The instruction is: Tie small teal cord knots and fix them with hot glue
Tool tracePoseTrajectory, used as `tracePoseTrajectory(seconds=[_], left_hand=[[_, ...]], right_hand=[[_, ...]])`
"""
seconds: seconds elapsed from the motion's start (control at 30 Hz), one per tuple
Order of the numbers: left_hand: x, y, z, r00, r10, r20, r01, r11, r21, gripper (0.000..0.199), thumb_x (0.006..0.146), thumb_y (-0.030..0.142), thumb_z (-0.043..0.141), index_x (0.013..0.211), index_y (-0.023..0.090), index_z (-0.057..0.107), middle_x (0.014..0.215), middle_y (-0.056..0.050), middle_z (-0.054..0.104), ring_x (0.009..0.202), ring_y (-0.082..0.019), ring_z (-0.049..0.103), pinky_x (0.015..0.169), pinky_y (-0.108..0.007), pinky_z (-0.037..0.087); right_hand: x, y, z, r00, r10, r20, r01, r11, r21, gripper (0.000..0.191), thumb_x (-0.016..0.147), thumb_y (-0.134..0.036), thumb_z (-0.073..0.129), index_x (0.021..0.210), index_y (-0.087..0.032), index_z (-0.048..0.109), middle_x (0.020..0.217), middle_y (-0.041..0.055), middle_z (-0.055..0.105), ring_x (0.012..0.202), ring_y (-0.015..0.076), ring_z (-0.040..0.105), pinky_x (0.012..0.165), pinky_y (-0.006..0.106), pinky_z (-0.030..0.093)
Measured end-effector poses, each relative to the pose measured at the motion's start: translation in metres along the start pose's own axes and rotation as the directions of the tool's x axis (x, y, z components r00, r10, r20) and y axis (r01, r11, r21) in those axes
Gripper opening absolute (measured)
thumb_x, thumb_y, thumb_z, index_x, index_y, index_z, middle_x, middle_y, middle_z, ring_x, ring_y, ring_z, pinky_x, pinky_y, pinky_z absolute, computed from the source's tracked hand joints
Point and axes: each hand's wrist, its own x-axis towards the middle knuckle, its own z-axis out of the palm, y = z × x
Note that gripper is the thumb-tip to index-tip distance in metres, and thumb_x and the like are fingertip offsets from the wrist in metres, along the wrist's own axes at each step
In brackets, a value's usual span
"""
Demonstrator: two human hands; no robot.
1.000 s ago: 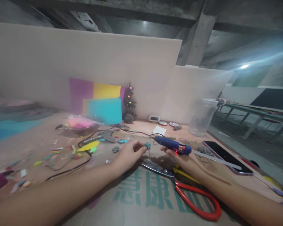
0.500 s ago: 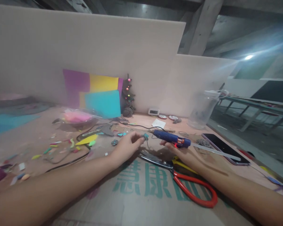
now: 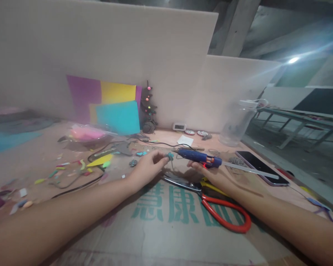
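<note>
My left hand (image 3: pixel 151 166) is closed, its thumb and fingers pinching a small blue-green flower-shaped piece (image 3: pixel 170 156) with a grey cord trailing down from it. In my right hand (image 3: pixel 208 171) is a dark blue glue gun (image 3: pixel 198 156), its nozzle pointing left, close to the piece. A long pale glue stick (image 3: pixel 249 169) sticks out of the gun's back end, and a red light glows on its underside. Below my hands lie scissors (image 3: pixel 227 218) with red handles, partly over a yellow-handled tool (image 3: pixel 215 186). A similar small flower piece (image 3: pixel 133 163) rests left of my left hand.
Foam scraps (image 3: pixel 59 168) and a black cable (image 3: pixel 80 186) spread over the left side. At the back stand coloured sheets (image 3: pixel 118 118), a small decorated tree (image 3: pixel 148 107) and a little clock (image 3: pixel 179 127). To the right are a phone (image 3: pixel 262 168), grey cord (image 3: pixel 236 161) and a clear jug (image 3: pixel 235 123).
The view has tilted down slightly, so everything sits a little higher in the picture. Both hands keep their holds, and the glue gun's nozzle stays near the small flower piece.
</note>
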Motion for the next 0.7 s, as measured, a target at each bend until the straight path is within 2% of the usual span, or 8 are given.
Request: tracePoseTrajectory(seconds=[0.07, 0.17, 0.37, 0.53, 0.7], left_hand=[[0.000, 0.000, 0.000, 1.000, 0.011, 0.006, -0.011, 1.000, -0.005, 0.022, 0.085, 0.038, 0.058, 0.086, 0.017, 0.062, 0.084, -0.002, 0.066, 0.079, -0.018, 0.061, 0.072, -0.028, 0.045], [0.000, -0.002, 0.000, 0.999, 0.022, 0.024, -0.021, 0.999, -0.036, 0.021, 0.085, 0.038, 0.057, 0.086, 0.017, 0.060, 0.084, -0.002, 0.065, 0.079, -0.017, 0.060, 0.072, -0.027, 0.044], [0.000, 0.001, -0.001, 1.000, 0.019, 0.021, -0.019, 1.000, -0.013, 0.020, 0.085, 0.037, 0.057, 0.081, 0.017, 0.057, 0.079, 0.000, 0.061, 0.077, -0.017, 0.057, 0.071, -0.027, 0.042], [-0.002, 0.008, -0.003, 1.000, 0.001, 0.011, -0.001, 1.000, 0.000, 0.020, 0.086, 0.036, 0.057, 0.078, 0.017, 0.055, 0.076, 0.001, 0.058, 0.075, -0.016, 0.056, 0.071, -0.028, 0.040], [-0.003, 0.007, -0.003, 1.000, 0.020, 0.021, -0.020, 0.999, 0.028, 0.021, 0.086, 0.038, 0.056, 0.078, 0.018, 0.055, 0.076, 0.001, 0.058, 0.074, -0.016, 0.055, 0.068, -0.027, 0.040]], right_hand=[[0.000, 0.000, 0.000, 1.000, -0.026, 0.018, 0.026, 1.000, 0.000, 0.035, 0.082, -0.056, 0.054, 0.084, -0.027, 0.072, 0.088, 0.0032, 0.075, 0.085, 0.0259, 0.069, 0.078, 0.038, 0.054], [0.001, -0.003, 0.000, 1.000, -0.024, 0.016, 0.024, 0.999, -0.031, 0.033, 0.082, -0.055, 0.055, 0.075, -0.026, 0.069, 0.081, 0.0047, 0.074, 0.079, 0.0259, 0.068, 0.075, 0.038, 0.054], [-0.001, -0.013, 0.000, 0.996, -0.041, -0.076, 0.030, 0.990, -0.136, 0.032, 0.078, -0.053, 0.057, 0.081, -0.023, 0.067, 0.083, 0.0065, 0.074, 0.077, 0.0277, 0.067, 0.073, 0.041, 0.055], [-0.001, -0.013, 0.002, 0.999, -0.019, -0.045, 0.014, 0.993, -0.117, 0.033, 0.078, -0.054, 0.057, 0.074, -0.023, 0.065, 0.074, 0.0049, 0.072, 0.071, 0.0261, 0.067, 0.069, 0.039, 0.056], [0.000, -0.006, 0.004, 0.999, -0.009, -0.040, 0.003, 0.991, -0.132, 0.038, 0.079, -0.059, 0.056, 0.078, -0.024, 0.069, 0.076, 0.0046, 0.072, 0.073, 0.0260, 0.068, 0.071, 0.039, 0.055]])
